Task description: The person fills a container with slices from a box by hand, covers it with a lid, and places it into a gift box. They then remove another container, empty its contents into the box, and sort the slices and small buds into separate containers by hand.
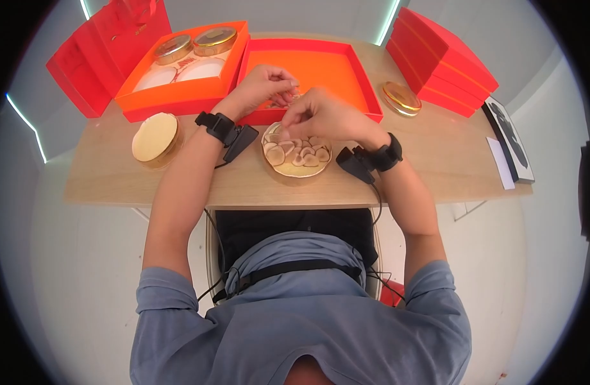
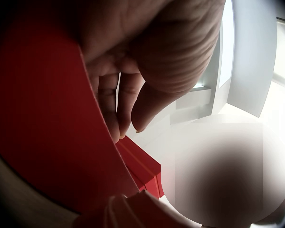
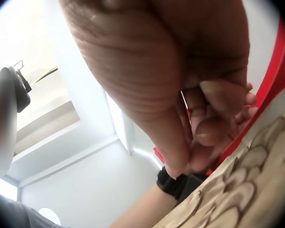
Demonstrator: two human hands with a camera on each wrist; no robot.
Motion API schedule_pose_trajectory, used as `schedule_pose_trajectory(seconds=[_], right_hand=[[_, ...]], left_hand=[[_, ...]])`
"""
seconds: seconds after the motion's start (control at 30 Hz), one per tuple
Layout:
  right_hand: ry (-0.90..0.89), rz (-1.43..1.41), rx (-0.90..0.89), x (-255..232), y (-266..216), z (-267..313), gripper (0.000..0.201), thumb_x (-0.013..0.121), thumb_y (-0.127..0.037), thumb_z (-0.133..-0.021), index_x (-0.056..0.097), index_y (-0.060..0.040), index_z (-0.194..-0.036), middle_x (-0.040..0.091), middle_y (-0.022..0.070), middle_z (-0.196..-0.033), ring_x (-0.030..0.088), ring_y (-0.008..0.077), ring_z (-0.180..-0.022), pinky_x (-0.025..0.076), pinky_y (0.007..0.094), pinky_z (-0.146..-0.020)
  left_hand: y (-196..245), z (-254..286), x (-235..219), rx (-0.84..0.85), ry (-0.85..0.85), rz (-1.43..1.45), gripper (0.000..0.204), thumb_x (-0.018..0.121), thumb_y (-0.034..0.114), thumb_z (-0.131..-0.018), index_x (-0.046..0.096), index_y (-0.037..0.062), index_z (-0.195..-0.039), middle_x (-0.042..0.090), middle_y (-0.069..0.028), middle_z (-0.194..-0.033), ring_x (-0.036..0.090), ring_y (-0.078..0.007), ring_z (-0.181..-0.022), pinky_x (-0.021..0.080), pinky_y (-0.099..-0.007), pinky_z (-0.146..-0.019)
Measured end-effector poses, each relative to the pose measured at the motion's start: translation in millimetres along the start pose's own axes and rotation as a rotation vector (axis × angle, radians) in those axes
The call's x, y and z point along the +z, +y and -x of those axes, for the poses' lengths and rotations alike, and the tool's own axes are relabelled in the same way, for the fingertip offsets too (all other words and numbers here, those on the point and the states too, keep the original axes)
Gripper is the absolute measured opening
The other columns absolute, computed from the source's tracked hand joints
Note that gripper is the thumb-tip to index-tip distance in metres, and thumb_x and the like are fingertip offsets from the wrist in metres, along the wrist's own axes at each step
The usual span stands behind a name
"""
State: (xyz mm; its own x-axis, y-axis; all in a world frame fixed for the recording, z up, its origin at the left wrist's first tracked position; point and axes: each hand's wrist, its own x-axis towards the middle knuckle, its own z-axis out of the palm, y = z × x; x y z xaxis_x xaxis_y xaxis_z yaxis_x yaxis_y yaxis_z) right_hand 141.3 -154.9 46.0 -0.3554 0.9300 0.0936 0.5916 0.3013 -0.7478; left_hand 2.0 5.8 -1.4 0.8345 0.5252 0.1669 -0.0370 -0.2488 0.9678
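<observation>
A round gold tin [image 1: 297, 172] near the table's front holds several thin pale slices with brown rims [image 1: 306, 156], laid overlapping. Over the tin is my right hand [image 1: 324, 115], slightly blurred, its thumb and finger pinching what looks like a pale slice [image 1: 283, 134]. My left hand [image 1: 269, 88] hovers behind the tin, over the near wall of the red and orange box. Its fingers bend toward the thumb; in the left wrist view a gap shows beside the thumb [image 2: 145, 111]. Whether it holds anything I cannot tell.
At left is another gold tin [image 1: 155, 137]. Behind it, an orange box [image 1: 173, 101] holds two lidded tins, beside red bags [image 1: 109, 54]. A shallow red box [image 1: 337, 70] lies behind my hands. Stacked red boxes [image 1: 439, 61] and a gold lid [image 1: 402, 98] are at right.
</observation>
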Motion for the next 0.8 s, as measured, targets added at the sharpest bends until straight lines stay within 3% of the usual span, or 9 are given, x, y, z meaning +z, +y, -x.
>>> schedule_pose_trajectory(seconds=[0.07,0.17,0.2,0.3,0.37,0.47,0.57,0.6,0.8], right_hand=[[0.112,-0.060,-0.036,-9.7,10.7,-1.9,0.015,0.073,-0.013,-0.085,0.073,0.0001,-0.092,0.069,0.0011,-0.072,0.061,0.0051,-0.068,0.048,0.0222,-0.062],[0.197,0.090,0.058,-30.1,0.1,9.4,0.018,0.070,-0.015,-0.087,0.072,0.0030,-0.090,0.068,0.0045,-0.071,0.061,0.0068,-0.066,0.048,0.0251,-0.062],[0.213,0.146,0.080,-33.0,-3.3,16.2,0.017,0.068,-0.014,-0.087,0.071,0.0028,-0.087,0.067,0.0074,-0.070,0.061,0.0111,-0.066,0.048,0.0275,-0.062],[0.196,0.332,0.122,-33.0,-5.3,36.6,0.016,0.062,-0.011,-0.087,0.068,0.0035,-0.085,0.065,0.0148,-0.071,0.063,0.0225,-0.068,0.049,0.0335,-0.064],[0.133,0.484,0.101,-27.1,-0.1,47.2,0.019,0.058,-0.012,-0.090,0.066,0.0055,-0.094,0.066,0.0175,-0.079,0.064,0.0277,-0.074,0.049,0.0360,-0.068],[0.204,0.528,0.018,-9.3,11.8,61.4,0.022,0.053,-0.008,-0.090,0.062,0.0033,-0.106,0.064,0.0213,-0.084,0.063,0.0360,-0.082,0.049,0.0414,-0.072],[0.195,0.381,0.063,-0.3,15.0,70.0,0.028,0.050,-0.005,-0.090,0.057,0.0020,-0.117,0.063,0.0240,-0.085,0.062,0.0388,-0.082,0.049,0.0444,-0.072],[0.212,0.374,0.069,1.5,12.6,73.5,0.029,0.050,-0.005,-0.090,0.056,0.0024,-0.117,0.063,0.0247,-0.084,0.062,0.0393,-0.081,0.048,0.0449,-0.072],[0.310,0.378,0.025,11.9,6.3,100.3,0.033,0.050,-0.002,-0.086,0.052,0.0063,-0.118,0.061,0.0281,-0.081,0.061,0.0430,-0.078,0.047,0.0479,-0.070]], left_hand=[[4.8,1.3,2.0,0.035,0.110,-0.033,0.021,0.067,0.023,-0.091,0.065,0.0025,-0.096,0.068,-0.0039,-0.083,0.064,-0.0097,-0.072,0.051,-0.0227,-0.062],[38.9,11.6,3.0,0.054,0.226,-0.236,0.023,0.065,0.023,-0.092,0.065,0.0009,-0.096,0.067,-0.0028,-0.077,0.063,-0.0084,-0.068,0.050,-0.0229,-0.059],[54.3,23.3,6.5,0.045,0.254,-0.321,0.023,0.065,0.023,-0.093,0.065,0.0001,-0.095,0.066,-0.0031,-0.076,0.063,-0.0085,-0.067,0.050,-0.0235,-0.058],[92.4,68.3,23.0,-0.179,0.103,-0.690,0.028,0.063,0.026,-0.094,0.064,-0.0019,-0.092,0.063,-0.0027,-0.069,0.061,-0.0086,-0.062,0.049,-0.0243,-0.056],[86.4,91.3,31.6,-0.195,-0.002,-0.790,0.034,0.062,0.028,-0.095,0.061,-0.0042,-0.106,0.065,-0.0063,-0.080,0.062,-0.0093,-0.065,0.049,-0.0245,-0.060],[72.4,129.3,50.1,-0.133,0.048,-0.675,0.050,0.060,0.030,-0.096,0.049,-0.0054,-0.129,0.064,-0.0116,-0.102,0.063,-0.0118,-0.076,0.050,-0.0253,-0.067],[57.4,140.7,58.4,-0.189,0.024,-0.500,0.065,0.059,0.029,-0.096,0.032,-0.0052,-0.144,0.055,-0.0157,-0.122,0.061,-0.0151,-0.090,0.051,-0.0275,-0.077],[50.6,142.0,57.4,-0.133,0.002,-0.431,0.078,0.060,0.038,-0.095,0.024,-0.0104,-0.145,0.053,-0.0230,-0.129,0.063,-0.0251,-0.101,0.051,-0.0323,-0.084],[40.3,136.4,65.3,-0.128,0.054,-0.273,0.072,0.058,0.034,-0.097,0.024,-0.0052,-0.147,0.048,-0.0207,-0.135,0.058,-0.0238,-0.114,0.048,-0.0327,-0.092]])
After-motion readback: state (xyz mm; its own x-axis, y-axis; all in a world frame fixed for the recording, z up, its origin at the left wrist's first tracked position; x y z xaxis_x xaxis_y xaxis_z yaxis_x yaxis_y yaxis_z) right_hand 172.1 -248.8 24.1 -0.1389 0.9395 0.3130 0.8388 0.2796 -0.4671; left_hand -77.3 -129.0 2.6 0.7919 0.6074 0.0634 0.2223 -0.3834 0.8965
